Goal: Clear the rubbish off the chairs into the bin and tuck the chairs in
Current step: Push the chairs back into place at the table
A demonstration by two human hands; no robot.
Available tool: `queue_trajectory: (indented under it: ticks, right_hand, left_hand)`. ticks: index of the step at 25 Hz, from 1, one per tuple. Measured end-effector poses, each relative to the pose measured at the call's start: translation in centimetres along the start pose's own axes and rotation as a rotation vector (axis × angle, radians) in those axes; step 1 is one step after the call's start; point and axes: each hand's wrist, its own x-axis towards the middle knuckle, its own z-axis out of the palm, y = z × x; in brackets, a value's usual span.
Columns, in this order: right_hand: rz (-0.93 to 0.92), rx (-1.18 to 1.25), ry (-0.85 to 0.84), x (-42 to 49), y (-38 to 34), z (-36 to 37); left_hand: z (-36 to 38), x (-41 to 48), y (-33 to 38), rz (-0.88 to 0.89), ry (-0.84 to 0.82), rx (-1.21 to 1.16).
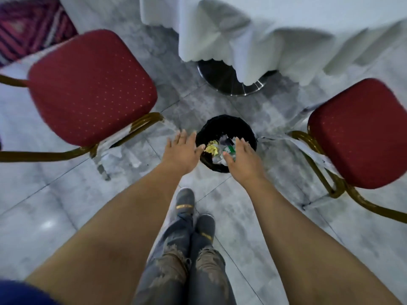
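The left hand [182, 150] and the right hand [242, 159] hang over the black bin [224, 119], fingers spread wide, holding nothing; the palms face down, probably so that things fall inside. The bin holds crumpled rubbish [217, 148], yellow, white and green. A red chair [92, 84] stands left of the bin and another chair [361, 133] right of it; both seats are bare, and neither is yet tucked under the desk [242, 29] beyond the bin.

Below the fingers [241, 143] a matt black bin [224, 121] holds crumpled paper [211, 149]. Either side of them, the left chair seat [92, 84] and right chair seat [361, 133] are red dotted cloth on glossy gold metal frames [44, 155]. Beyond, a soft white cloth [220, 36] hangs over a polished metal base [222, 82]. The floor tiles [44, 205] gleam.
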Motion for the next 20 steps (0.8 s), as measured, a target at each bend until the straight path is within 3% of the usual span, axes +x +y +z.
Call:
queue_trajectory:
  ticks: [10,20]
  right_hand:
    - [-0.458,-0.172,0.13,-15.8,-13.7,-6.0]
    - [-0.681,-0.151,0.099,-24.7,-32.1,2.7]
  left_hand:
    - [-9.5,-22.2,-8.1,-0.172,0.345,-0.204]
    - [-12.9,-35.0,-26.1,-0.333,0.553,-0.242]
